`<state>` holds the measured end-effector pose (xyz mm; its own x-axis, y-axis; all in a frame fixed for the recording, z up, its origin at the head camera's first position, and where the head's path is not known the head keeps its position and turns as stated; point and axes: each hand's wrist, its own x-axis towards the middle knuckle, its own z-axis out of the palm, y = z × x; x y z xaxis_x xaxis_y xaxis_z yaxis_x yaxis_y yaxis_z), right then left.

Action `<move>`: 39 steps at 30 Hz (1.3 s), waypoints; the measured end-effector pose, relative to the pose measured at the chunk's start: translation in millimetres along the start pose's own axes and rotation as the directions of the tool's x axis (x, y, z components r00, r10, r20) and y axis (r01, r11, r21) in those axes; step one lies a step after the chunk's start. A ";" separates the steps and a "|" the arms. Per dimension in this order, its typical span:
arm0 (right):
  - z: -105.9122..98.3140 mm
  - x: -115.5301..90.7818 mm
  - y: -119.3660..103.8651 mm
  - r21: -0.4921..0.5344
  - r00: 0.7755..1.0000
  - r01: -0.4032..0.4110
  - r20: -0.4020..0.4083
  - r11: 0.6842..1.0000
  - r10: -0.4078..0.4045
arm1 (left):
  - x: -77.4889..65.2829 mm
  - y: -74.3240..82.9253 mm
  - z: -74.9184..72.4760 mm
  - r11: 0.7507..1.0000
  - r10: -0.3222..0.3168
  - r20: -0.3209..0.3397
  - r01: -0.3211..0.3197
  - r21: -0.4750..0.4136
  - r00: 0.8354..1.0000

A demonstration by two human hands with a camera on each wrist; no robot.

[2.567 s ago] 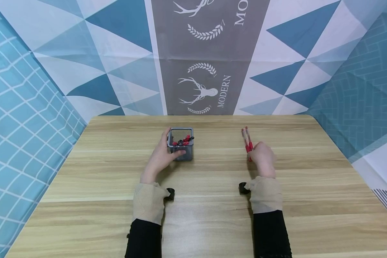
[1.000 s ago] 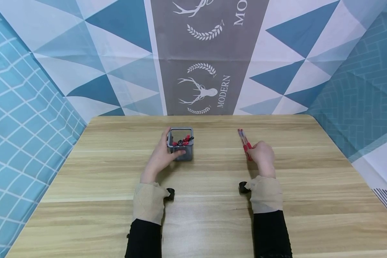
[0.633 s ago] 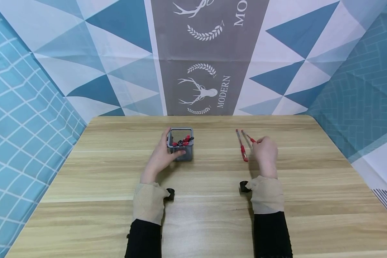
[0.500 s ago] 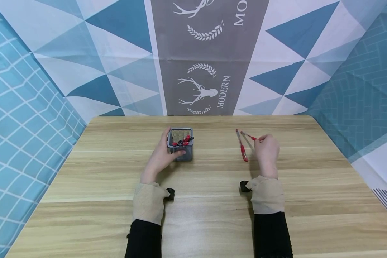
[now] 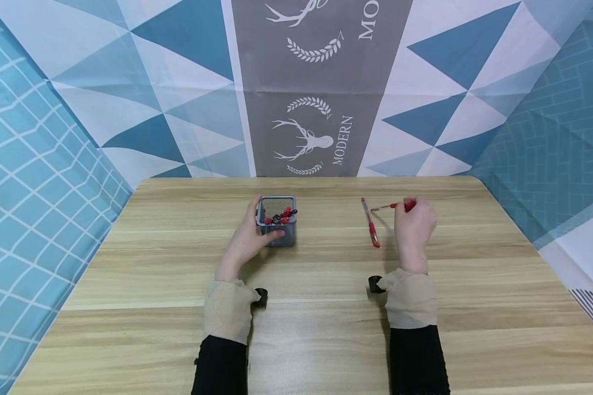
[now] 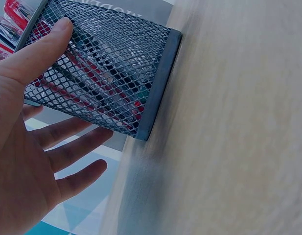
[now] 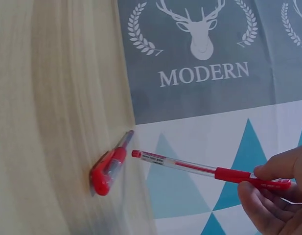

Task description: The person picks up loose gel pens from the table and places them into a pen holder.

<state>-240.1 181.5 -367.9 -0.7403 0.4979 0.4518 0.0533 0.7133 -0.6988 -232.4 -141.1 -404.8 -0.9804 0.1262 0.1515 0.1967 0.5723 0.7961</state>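
A dark wire-mesh pen holder stands on the table with several red and black pens in it. My left hand grips the holder from its left, thumb across the near mesh wall in the left wrist view. My right hand pinches a red gel pen by its red grip end, between thumb and fingers. This pen is raised off the table, its clear barrel pointing left. A second red pen lies on the wood just left of my right hand.
The wooden table ends at a patterned backdrop with a grey deer panel. A blue grid-patterned cloth hangs at the left. Black wrist mounts sit on the inner side of the cuffs.
Two pens lay together under my right hand earlier. They have separated: one stays on the table, the other rises in my right hand, up and to the right. My left hand is still.
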 end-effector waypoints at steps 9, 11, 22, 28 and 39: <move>-4.0 1.4 -7.9 0.073 0.991 0.076 -0.113 0.994 -0.068 | 0.2 -0.5 -0.2 1.000 0.011 -0.004 -0.011 0.002 1.000; -5.3 1.2 -9.7 0.082 0.990 0.078 -0.120 0.994 -0.068 | 0.1 -0.6 -0.1 1.000 0.011 -0.005 -0.011 0.002 1.000; -12.0 0.0 -19.3 0.156 0.980 0.132 -0.170 0.979 -0.105 | -0.1 -0.6 0.0 1.000 0.010 -0.005 -0.010 -0.005 1.000; -15.1 -1.7 -25.5 0.171 0.969 0.185 -0.198 0.968 -0.150 | 0.5 -1.2 0.5 1.000 0.015 -0.001 -0.015 -0.008 1.000; -15.6 -7.2 -38.9 0.235 0.958 0.249 -0.201 0.940 -0.204 | 1.5 -1.9 1.7 1.000 0.017 -0.001 -0.017 -0.016 1.000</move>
<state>-226.4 157.9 -335.3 -0.5855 0.4307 0.6868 -0.2917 0.6786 -0.6741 -234.2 -140.6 -407.0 -0.9769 0.1355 0.1655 0.2132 0.5570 0.8027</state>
